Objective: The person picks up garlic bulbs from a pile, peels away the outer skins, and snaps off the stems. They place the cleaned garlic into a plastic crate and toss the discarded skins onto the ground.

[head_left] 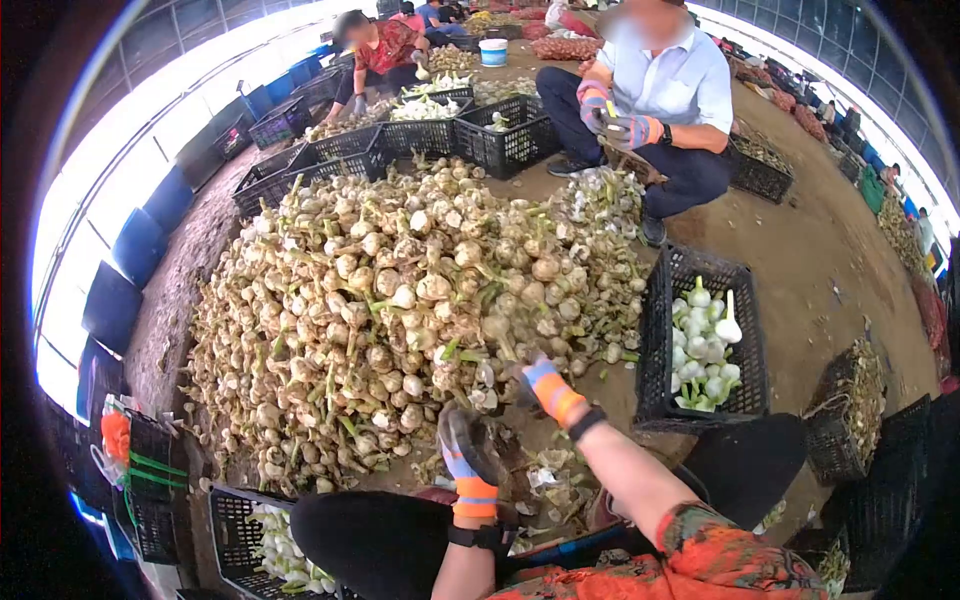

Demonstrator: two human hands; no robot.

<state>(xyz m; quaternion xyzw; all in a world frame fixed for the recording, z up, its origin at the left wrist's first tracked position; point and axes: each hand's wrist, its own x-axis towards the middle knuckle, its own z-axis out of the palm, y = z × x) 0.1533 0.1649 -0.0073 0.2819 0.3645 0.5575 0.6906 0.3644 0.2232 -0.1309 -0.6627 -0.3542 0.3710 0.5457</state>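
A large heap of unpeeled garlic bulbs (380, 290) with stems covers the floor before me. My left hand (465, 450), in a striped glove, is low at the heap's near edge; what its fingers hold, if anything, is hidden. My right hand (540, 385), also gloved, reaches to the near right side of the heap, beside a bulb's stem; its fingertips are blurred. Loose skins (550, 475) lie between my legs. On the right stands a black crate (655, 395) holding clean white bulbs (705, 350). Another black crate (228, 535) with white bulbs is beside my left leg.
A person (660, 90) in gloves squats across the heap, at the right, holding something small. Another person (385, 50) bends at the back left. Black crates (505, 140) line the heap's far edge, near a white bucket (493, 52). A crate of debris (850, 410) stands right.
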